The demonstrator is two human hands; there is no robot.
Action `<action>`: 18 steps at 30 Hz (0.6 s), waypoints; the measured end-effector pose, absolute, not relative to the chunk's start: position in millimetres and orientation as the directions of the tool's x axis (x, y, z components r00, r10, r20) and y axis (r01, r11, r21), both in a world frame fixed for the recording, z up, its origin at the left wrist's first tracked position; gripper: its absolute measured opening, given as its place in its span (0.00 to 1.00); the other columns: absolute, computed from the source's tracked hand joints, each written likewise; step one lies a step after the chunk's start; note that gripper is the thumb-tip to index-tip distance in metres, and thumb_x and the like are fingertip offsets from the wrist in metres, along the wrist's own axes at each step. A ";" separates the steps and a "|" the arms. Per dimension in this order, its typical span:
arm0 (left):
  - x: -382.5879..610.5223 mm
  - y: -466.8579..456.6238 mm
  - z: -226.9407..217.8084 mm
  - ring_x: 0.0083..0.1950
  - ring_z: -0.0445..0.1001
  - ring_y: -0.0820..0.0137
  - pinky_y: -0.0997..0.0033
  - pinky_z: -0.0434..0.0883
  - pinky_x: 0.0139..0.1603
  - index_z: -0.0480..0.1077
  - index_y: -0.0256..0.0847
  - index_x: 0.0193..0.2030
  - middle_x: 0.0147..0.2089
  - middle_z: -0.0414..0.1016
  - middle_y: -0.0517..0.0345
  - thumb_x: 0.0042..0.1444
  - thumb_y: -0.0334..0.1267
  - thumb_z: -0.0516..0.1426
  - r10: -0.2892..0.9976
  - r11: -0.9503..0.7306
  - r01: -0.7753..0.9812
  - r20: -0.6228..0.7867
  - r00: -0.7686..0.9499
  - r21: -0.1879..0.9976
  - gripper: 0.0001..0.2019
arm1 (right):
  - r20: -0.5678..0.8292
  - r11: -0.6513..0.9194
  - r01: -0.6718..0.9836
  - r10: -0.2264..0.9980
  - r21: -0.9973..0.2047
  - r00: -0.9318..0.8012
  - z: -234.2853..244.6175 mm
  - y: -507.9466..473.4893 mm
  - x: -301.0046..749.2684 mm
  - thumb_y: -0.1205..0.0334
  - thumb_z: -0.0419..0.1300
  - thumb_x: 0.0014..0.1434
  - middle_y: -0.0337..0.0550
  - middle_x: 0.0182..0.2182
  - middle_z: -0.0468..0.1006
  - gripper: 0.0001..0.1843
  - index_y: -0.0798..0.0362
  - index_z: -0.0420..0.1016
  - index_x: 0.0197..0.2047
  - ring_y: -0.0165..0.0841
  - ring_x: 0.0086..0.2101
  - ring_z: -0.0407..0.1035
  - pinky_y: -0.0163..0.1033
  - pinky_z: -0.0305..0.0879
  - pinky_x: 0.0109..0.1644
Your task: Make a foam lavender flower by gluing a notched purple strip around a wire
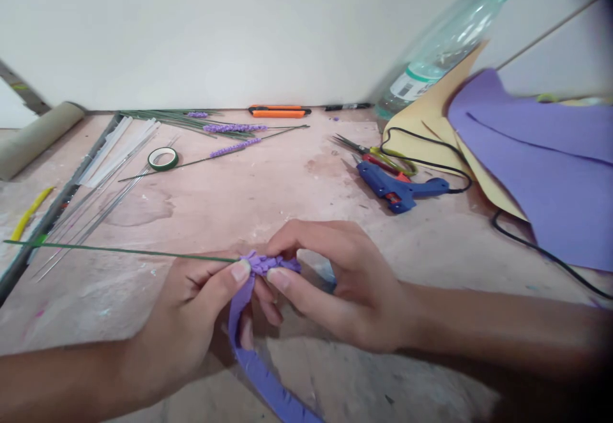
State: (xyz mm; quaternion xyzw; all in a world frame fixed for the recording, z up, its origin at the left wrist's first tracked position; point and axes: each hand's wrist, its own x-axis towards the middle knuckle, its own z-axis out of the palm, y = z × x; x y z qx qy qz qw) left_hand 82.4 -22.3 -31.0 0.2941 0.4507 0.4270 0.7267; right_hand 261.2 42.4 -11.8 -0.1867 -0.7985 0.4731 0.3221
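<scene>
Over the worktable (239, 199), toward seven o'clock: green stem (134, 250), long axis nine-to-three, purple head (263, 264) pointing to three. Left hand (186, 321): fingers clamped at its base; right hand (359, 295): pinching nearer its tip.

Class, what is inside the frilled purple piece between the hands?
The green stem meets the frilled purple piece at its left end. Whether it runs on inside cannot be seen: purple layers and fingertips cover it.

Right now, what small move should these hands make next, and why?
Perhaps roll the green stem slightly to wind on more purple strip: a length trails unwound, while the left hand presses where it joins the purple head and the right hand pinches that head.
</scene>
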 end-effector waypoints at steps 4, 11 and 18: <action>77.7 -21.2 -31.6 0.24 0.72 0.73 0.77 0.70 0.26 0.81 0.34 0.27 0.26 0.78 0.53 0.60 0.48 0.63 0.893 0.436 -0.346 -0.355 0.276 0.831 0.18 | 0.336 0.553 0.107 0.636 -0.826 -0.694 -10.8 39.9 263.4 0.74 0.58 0.63 0.36 0.25 0.81 0.07 0.55 0.73 0.38 0.24 0.25 0.72 0.30 0.70 0.33; 71.8 -23.8 -35.4 0.28 0.73 0.73 0.75 0.71 0.30 0.82 0.40 0.32 0.28 0.78 0.56 0.64 0.46 0.61 0.911 0.377 -0.349 -0.276 0.306 0.858 0.15 | 0.384 0.619 0.110 0.606 -0.778 -0.696 -10.5 38.8 263.8 0.71 0.59 0.64 0.34 0.26 0.82 0.04 0.53 0.73 0.39 0.24 0.27 0.74 0.30 0.70 0.34; 68.2 -25.7 -33.9 0.27 0.72 0.72 0.74 0.69 0.29 0.80 0.38 0.31 0.26 0.76 0.56 0.67 0.45 0.58 0.912 0.348 -0.257 -0.262 0.315 0.902 0.18 | 0.496 0.710 0.070 0.554 -0.700 -0.669 -16.6 40.5 265.3 0.70 0.59 0.65 0.35 0.26 0.80 0.04 0.52 0.71 0.40 0.25 0.27 0.71 0.31 0.68 0.33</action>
